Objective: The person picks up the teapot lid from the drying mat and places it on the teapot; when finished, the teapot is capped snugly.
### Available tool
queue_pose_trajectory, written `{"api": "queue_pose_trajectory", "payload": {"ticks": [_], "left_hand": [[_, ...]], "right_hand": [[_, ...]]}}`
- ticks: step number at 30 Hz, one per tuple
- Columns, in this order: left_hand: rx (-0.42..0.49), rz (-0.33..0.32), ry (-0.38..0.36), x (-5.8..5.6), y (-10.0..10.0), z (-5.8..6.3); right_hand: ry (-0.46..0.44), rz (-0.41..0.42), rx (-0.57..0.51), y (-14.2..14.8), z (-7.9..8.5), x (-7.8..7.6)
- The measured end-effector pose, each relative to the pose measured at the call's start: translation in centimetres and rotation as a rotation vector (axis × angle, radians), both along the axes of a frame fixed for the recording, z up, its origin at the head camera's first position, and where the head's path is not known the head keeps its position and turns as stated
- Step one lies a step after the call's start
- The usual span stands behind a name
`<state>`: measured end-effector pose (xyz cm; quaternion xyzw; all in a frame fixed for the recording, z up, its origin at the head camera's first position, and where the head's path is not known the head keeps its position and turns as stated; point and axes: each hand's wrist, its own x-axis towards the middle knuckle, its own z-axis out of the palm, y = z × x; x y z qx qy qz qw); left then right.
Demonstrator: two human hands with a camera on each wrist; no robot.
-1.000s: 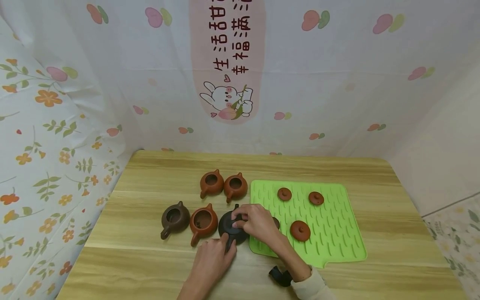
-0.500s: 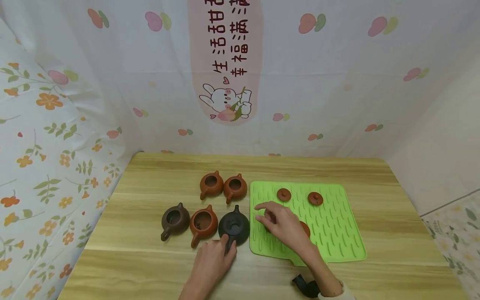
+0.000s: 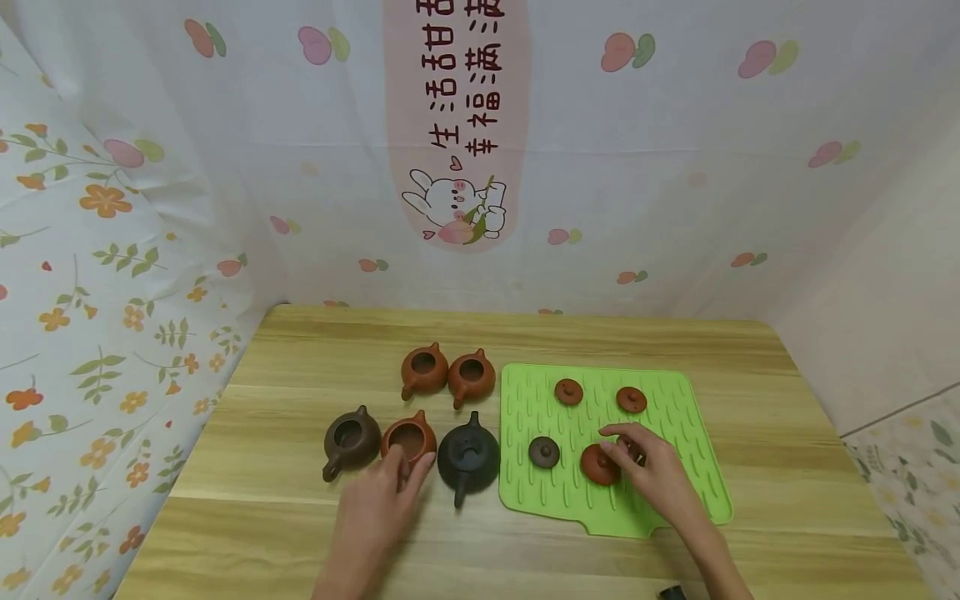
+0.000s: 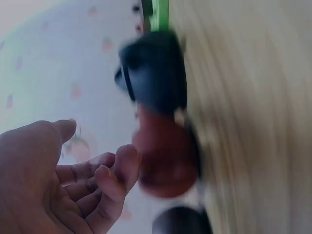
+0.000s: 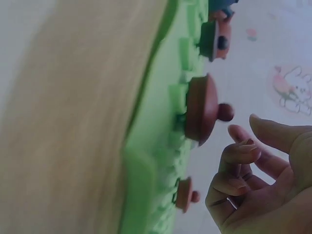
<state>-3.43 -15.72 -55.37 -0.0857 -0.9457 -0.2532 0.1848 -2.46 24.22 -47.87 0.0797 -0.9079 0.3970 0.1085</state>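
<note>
In the head view my left hand (image 3: 375,504) hovers over the handle side of an orange-brown teapot (image 3: 390,432) with an uncovered mouth. The left wrist view shows its fingers loosely bent and holding nothing, beside the blurred teapot (image 4: 165,165). A black teapot (image 3: 447,467) stands just right of it, and its top appears covered. Over the green mat my right hand (image 3: 663,479) is at a large reddish-brown lid (image 3: 597,468). From the right wrist, thumb and forefinger lie apart, a small gap away from the knob of that lid (image 5: 200,109).
A dark brown teapot (image 3: 360,442) and two small orange-brown teapots (image 3: 414,377) stand open-topped nearby. On the green mat (image 3: 675,492) lie a dark brown lid (image 3: 544,452) and two small reddish lids (image 3: 569,392). Patterned cloth (image 3: 615,183) hangs behind the wooden table (image 3: 787,467).
My right hand has left the black teapot and moved right to the large reddish-brown lid. My left hand has let go of the black teapot's handle and shifted left to the orange-brown teapot.
</note>
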Motion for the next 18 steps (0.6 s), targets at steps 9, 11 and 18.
{"api": "queue_pose_trajectory", "payload": {"ticks": [9,11,18], "left_hand": [[0.023,0.084,-0.053,-0.8,-3.8,0.6],[0.028,0.080,-0.069,-0.6,-3.7,1.2],[-0.002,0.050,-0.186,0.1,-2.9,2.3]], "right_hand": [[-0.099,-0.009,-0.021,0.8,-0.3,0.3],[-0.117,-0.007,-0.021,0.9,-0.4,0.3],[-0.137,0.012,-0.040,1.2,-0.7,0.4]]}}
